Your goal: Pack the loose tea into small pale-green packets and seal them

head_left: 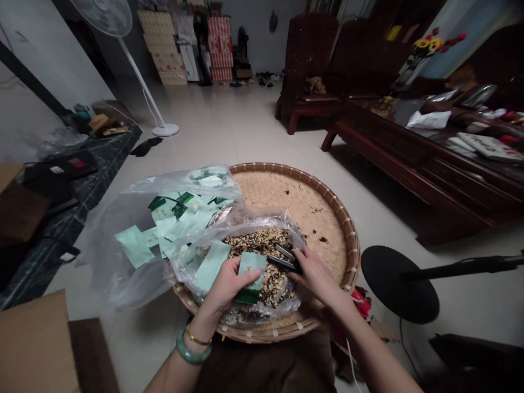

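Note:
My left hand [227, 284] is closed on a small pale-green packet [250, 275], held over a heap of dark and light loose bits [262, 245] lying in a clear plastic bag. My right hand [313, 270] grips a dark scoop-like tool [285, 257] with metal edges, its tip resting in that heap. The heap's bag sits on a round woven bamboo tray [327, 213] on my lap. To the left a second clear plastic bag [135, 229] holds several more green packets [133, 245].
A dark wooden low table [429, 164] with papers stands at the right, with wooden chairs behind. A black round stand base [399, 284] lies right of the tray. A pedestal fan [164, 128] and stacked boxes stand at the back. Cardboard boxes [35, 344] sit at the left.

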Demonstrator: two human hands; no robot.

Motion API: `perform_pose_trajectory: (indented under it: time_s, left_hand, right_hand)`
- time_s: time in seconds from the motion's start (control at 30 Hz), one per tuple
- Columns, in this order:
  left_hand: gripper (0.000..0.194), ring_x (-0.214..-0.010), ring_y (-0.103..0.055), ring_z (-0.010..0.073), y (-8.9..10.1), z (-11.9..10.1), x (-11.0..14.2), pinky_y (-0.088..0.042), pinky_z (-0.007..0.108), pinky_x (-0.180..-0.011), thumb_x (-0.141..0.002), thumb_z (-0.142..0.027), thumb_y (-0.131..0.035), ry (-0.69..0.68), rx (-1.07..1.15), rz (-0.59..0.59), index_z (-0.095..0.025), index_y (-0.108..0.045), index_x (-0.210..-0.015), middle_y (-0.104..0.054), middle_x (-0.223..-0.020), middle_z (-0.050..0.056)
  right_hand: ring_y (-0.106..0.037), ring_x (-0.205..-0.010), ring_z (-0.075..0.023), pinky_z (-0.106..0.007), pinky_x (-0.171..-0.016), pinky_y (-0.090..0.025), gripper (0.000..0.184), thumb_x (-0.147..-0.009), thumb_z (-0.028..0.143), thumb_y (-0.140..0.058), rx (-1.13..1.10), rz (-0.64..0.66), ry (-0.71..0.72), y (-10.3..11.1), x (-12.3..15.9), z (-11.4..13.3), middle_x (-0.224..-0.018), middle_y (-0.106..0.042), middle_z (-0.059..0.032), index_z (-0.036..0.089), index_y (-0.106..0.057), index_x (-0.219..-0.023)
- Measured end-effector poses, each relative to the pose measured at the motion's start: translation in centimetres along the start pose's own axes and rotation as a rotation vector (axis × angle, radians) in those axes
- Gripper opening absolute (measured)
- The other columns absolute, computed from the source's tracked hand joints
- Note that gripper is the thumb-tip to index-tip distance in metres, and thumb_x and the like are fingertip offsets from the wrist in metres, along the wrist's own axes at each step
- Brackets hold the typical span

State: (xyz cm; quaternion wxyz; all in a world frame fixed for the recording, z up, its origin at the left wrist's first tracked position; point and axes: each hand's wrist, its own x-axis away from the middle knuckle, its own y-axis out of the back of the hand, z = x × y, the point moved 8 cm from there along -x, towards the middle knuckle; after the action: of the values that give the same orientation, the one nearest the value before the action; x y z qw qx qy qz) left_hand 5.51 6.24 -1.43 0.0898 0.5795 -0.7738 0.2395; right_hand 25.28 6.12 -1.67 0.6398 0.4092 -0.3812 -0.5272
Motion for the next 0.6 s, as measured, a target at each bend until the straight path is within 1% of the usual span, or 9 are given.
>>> perform_pose_trajectory:
  time_s: [0.07, 0.13, 0.2, 0.27, 0.37, 0.47, 0.6]
  left_hand:
    - [0.044, -0.066, -0.068, 0.0204, 0.4, -0.1, 0.0, -0.054, 0.030, -0.061, -0.057, -0.040, -0.082, -0.020, -0.045, -0.024, -0.010, -0.070, -0.087, -0.074, -0.077, 0.009]
    - [0.044, -0.067, -0.067, 0.0206, 0.8, -0.5, 0.0, -0.054, 0.031, -0.062, -0.058, -0.041, -0.081, -0.051, -0.116, -0.054, -0.009, -0.071, -0.086, -0.073, -0.078, 0.010]
    - [0.043, -0.069, -0.066, 0.0206, 0.9, -0.9, -0.1, -0.052, 0.030, -0.064, -0.059, -0.042, -0.080, -0.081, -0.185, -0.068, -0.009, -0.071, -0.085, -0.073, -0.079, 0.009]
    - [0.040, -0.068, -0.064, 0.0198, 0.6, -1.4, -0.1, -0.050, 0.029, -0.064, -0.059, -0.041, -0.079, -0.105, -0.233, -0.063, -0.010, -0.072, -0.084, -0.072, -0.076, 0.007]
    - [0.034, -0.063, -0.059, 0.0166, -0.1, -2.0, -0.2, -0.046, 0.026, -0.060, -0.059, -0.038, -0.077, -0.141, -0.300, -0.036, -0.012, -0.071, -0.080, -0.069, -0.069, 0.002]
    - [0.026, -0.059, -0.055, 0.0142, -0.7, -2.2, -0.2, -0.040, 0.023, -0.057, -0.060, -0.033, -0.076, -0.168, -0.366, 0.005, -0.011, -0.070, -0.073, -0.064, -0.063, 0.000]
    - [0.024, -0.060, -0.054, 0.0141, -0.9, -2.1, -0.1, -0.039, 0.022, -0.058, -0.061, -0.031, -0.075, -0.180, -0.393, 0.032, -0.011, -0.069, -0.073, -0.063, -0.063, -0.001]
  right_hand:
    - [-0.059, -0.100, -0.0272, -0.039, -0.084, -0.050, 0.048, -0.073, 0.028, -0.072, -0.172, 0.004, 0.013, 0.5, -0.1, -0.4, -0.107, -0.060, -0.0122, 0.017, -0.058, -0.119]
    - [-0.059, -0.102, -0.0273, -0.041, -0.087, -0.049, 0.054, -0.074, 0.036, -0.072, -0.346, -0.004, 0.030, 1.6, 0.1, -0.7, -0.110, -0.061, -0.0120, 0.018, -0.057, -0.122]
    - [-0.058, -0.107, -0.0280, -0.043, -0.091, -0.047, 0.057, -0.075, 0.042, -0.072, -0.487, -0.011, 0.071, 2.9, 0.6, -0.3, -0.115, -0.061, -0.0115, 0.020, -0.056, -0.125]
    - [-0.057, -0.110, -0.0281, -0.043, -0.094, -0.046, 0.058, -0.075, 0.043, -0.071, -0.567, 0.012, 0.116, 4.1, 1.2, 0.8, -0.120, -0.061, -0.0104, 0.024, -0.055, -0.127]
    - [-0.059, -0.109, -0.0286, -0.044, -0.094, -0.046, 0.058, -0.076, 0.044, -0.071, -0.551, 0.068, 0.148, 5.1, 1.7, 3.0, -0.121, -0.063, -0.0100, 0.027, -0.055, -0.129]
    - [-0.060, -0.108, -0.0291, -0.045, -0.095, -0.045, 0.056, -0.078, 0.044, -0.070, -0.496, 0.077, 0.171, 5.6, 1.7, 4.7, -0.120, -0.065, -0.0105, 0.026, -0.056, -0.130]
    - [-0.064, -0.098, -0.0261, -0.040, -0.087, -0.049, 0.041, -0.083, 0.041, -0.065, -0.511, 0.063, 0.209, 5.6, 1.3, 5.6, -0.111, -0.070, -0.0085, 0.026, -0.063, -0.120]
